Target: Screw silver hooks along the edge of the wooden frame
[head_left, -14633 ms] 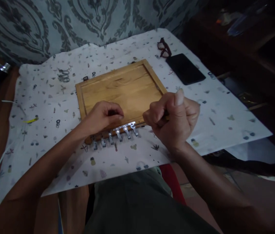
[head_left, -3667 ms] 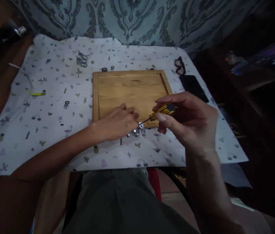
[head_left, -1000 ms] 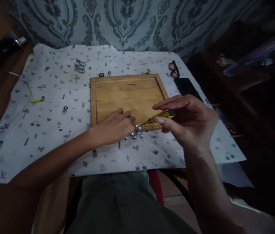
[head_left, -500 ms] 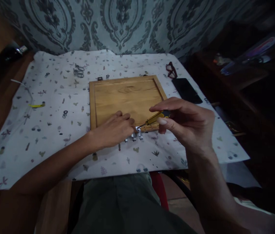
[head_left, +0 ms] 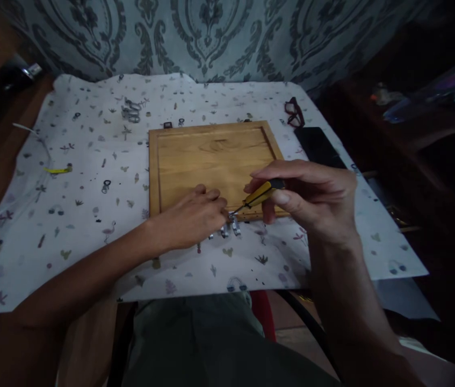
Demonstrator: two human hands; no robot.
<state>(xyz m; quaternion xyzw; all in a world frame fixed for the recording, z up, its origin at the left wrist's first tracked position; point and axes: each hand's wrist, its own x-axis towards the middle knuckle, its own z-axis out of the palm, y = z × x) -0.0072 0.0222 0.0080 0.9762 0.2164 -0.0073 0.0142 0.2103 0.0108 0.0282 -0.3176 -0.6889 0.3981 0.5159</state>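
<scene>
A framed wooden panel (head_left: 215, 156) lies flat on the patterned cloth. My right hand (head_left: 311, 201) grips a yellow and black screwdriver (head_left: 261, 194) between thumb and fingers, its tip down on a metal hinge (head_left: 234, 223) at the panel's near edge. My left hand (head_left: 193, 217) rests over the panel's near edge beside the hinge. Its fingers are curled, and what they hold, if anything, is hidden under them. More small metal parts show just below the left fingers.
Several metal hinges (head_left: 131, 111) lie at the back left. Red-framed glasses (head_left: 294, 113) and a black phone (head_left: 319, 146) are at the back right. A yellow strip (head_left: 58, 170) and a white cable (head_left: 45, 148) lie on the left of the cloth (head_left: 78, 215).
The view has shifted slightly. The screwdriver is tilted a little more steeply, with its tip still at the hinge. My left hand has hardly moved on the panel.
</scene>
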